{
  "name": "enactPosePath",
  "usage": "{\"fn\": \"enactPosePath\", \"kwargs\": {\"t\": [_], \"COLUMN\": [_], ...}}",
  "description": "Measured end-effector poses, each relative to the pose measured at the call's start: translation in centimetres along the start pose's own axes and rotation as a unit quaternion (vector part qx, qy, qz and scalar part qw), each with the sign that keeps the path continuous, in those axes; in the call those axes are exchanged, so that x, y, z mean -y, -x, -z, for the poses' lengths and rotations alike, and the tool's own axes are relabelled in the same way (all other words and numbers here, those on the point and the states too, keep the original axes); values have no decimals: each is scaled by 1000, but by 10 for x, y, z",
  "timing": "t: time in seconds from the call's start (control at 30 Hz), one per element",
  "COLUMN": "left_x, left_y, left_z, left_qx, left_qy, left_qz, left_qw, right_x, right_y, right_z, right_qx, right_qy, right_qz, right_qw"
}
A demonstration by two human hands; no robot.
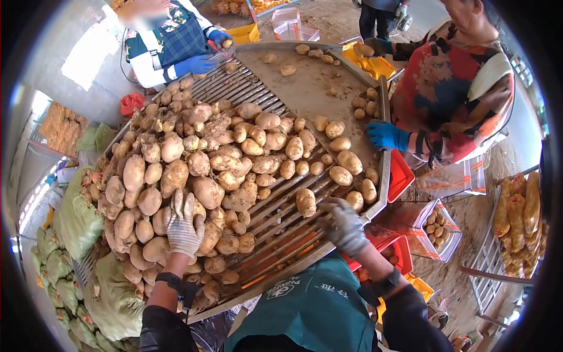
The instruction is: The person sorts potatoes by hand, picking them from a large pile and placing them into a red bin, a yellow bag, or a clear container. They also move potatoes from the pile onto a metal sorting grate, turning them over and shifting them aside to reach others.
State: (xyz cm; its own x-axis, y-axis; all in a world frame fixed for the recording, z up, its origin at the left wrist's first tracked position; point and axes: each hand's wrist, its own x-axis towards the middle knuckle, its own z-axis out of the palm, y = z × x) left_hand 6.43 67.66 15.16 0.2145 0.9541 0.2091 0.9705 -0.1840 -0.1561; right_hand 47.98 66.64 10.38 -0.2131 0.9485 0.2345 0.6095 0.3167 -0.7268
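My left hand (pixel 184 230), in a soiled, striped work glove, lies on the big heap of potatoes (pixel 172 148) with its fingers stretched out over them. Dirt clings to many of the potatoes. My right hand (pixel 345 227), gloved too, is over the slats near the table's rim. Motion blurs its fingers, and whether anything is in them cannot be made out. Just left of those fingers, one potato (pixel 305 202) sits on the metal slats (pixel 275 226). A few more potatoes (pixel 350 162) are scattered beyond my right hand, towards the rim.
Two people work at the far side of the sorting table (pixel 281 82), one with blue gloves (pixel 196 64), the other with a blue glove (pixel 387 135) at the rim. Red crates (pixel 400 176) and a clear-sided box of potatoes (pixel 437 229) stand right. Green sacks (pixel 111 293) are at left.
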Motion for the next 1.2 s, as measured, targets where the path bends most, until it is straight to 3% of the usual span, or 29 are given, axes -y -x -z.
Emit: {"fn": "enactPosePath", "kwargs": {"t": [0.13, 0.27, 0.37, 0.43, 0.53, 0.57, 0.6, 0.63, 0.67, 0.73, 0.8, 0.93, 0.97, 1.0, 1.07, 1.13, 1.2], "left_x": [-3, -4, -1, 1, 3, 2, 1, 1, 1, 2, 1, 2, 3, 3, 1, -1, -1], "left_y": [-4, -4, -3, -4, -4, -5, -5, -5, -5, -5, -4, -3, -2, -2, -1, -3, -2], "left_z": [9, 8, 4, 2, 0, 2, 2, 3, 3, 3, 2, 1, 0, 0, 2, 6, 5], "left_qx": [8, 14, 13, 17, 0, -15, -15, -8, 0, -3, -4, 10, 5, 0, 2, 24, 25], "left_qy": [11, 35, 40, 70, 53, 46, 50, 46, 41, 39, 41, 61, 51, 41, 45, 41, 47], "left_qz": [3, 9, 8, 7, -4, -11, -12, -7, -3, -3, -2, 4, -1, -6, -9, 18, 14], "left_qw": [1000, 999, 999, 997, 999, 999, 999, 999, 999, 999, 999, 998, 999, 999, 999, 999, 998], "right_x": [39, 45, 47, 47, 41, 38, 37, 37, 38, 34, 52, 57, 64, 75, 66, 62, 57], "right_y": [-85, -196, -275, -305, -311, -319, -328, -338, -342, -335, -323, -283, -267, -256, -228, -196, -169], "right_z": [-44, -89, -111, -126, -159, -157, -154, -151, -149, -156, -139, -116, -111, -106, -110, -100, -95], "right_qx": [91, 44, 111, 229, 184, 245, 246, 308, 368, 320, 377, 377, 337, 404, 414, 356, 358], "right_qy": [37, 128, 111, 115, 231, 326, 329, 299, 266, 296, 370, 352, 345, 367, 338, 250, 273], "right_qz": [131, 174, 117, -16, 15, 58, 57, 20, -16, 2, 6, 62, 69, 34, -29, -23, -12], "right_qw": [987, 975, 981, 966, 955, 911, 910, 903, 891, 900, 849, 854, 873, 837, 845, 900, 893]}}
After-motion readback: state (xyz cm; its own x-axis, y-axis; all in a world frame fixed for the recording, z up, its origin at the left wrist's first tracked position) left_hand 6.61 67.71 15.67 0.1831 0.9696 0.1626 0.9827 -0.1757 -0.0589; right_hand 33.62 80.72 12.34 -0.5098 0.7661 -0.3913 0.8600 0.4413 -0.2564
